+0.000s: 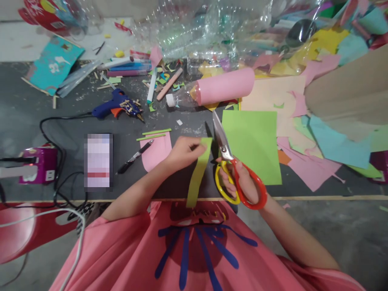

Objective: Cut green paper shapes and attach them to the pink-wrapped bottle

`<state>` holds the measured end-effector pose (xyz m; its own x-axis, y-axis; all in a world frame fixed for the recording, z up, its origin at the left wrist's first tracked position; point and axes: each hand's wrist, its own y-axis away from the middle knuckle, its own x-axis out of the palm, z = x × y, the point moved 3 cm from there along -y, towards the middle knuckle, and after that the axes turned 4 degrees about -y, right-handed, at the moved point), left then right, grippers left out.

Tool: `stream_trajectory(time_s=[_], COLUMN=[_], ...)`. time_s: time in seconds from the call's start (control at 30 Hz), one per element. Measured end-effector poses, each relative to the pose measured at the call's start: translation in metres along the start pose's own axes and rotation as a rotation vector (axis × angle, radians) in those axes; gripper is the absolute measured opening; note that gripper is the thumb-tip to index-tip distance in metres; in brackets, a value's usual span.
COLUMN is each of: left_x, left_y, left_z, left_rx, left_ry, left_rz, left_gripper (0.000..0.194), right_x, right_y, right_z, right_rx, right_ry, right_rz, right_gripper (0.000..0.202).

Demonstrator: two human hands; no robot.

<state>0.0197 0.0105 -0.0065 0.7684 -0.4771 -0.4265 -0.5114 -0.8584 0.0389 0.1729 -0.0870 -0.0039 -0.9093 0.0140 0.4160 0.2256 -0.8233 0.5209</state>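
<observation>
My left hand (187, 152) pinches the upper end of a green paper strip (198, 176), which hangs down toward the table's front edge. In my right hand (242, 182) is a pair of scissors (222, 141) with one red and one yellow handle loop. Their blades look closed and point away from me, just right of the strip and apart from it. A light green paper sheet (251, 145) lies flat beside the blades on the right. Left of my left hand rests a pink paper piece (157, 153), with thin green strips (154, 134) and a black pen (136, 156) on it.
A pink-wrapped plastic bottle (226, 87) lies behind the scissors. On the left are a blue glue gun (117, 106) with its cord, a phone (98, 161) and a purple box (39, 163). Markers (130, 66), clear bottles and paper scraps (318, 161) crowd the back and right.
</observation>
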Motion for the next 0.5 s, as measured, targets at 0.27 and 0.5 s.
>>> stream_trajectory(time_s=[0.27,0.5], left_x=[0.037,0.037], left_y=[0.013,0.013], left_z=[-0.007,-0.006], left_rx=[0.512,0.554], left_ry=[-0.594,-0.64], left_rz=[0.382,0.35], left_gripper=[0.032,0.03], right_x=[-0.05,-0.109], right_y=[0.012,0.041], right_z=[0.042,0.099], right_rx=[-0.044,-0.217], right_ry=[0.483,1.36], right_rz=[-0.225,-0.671], right_gripper=[0.055,0.047])
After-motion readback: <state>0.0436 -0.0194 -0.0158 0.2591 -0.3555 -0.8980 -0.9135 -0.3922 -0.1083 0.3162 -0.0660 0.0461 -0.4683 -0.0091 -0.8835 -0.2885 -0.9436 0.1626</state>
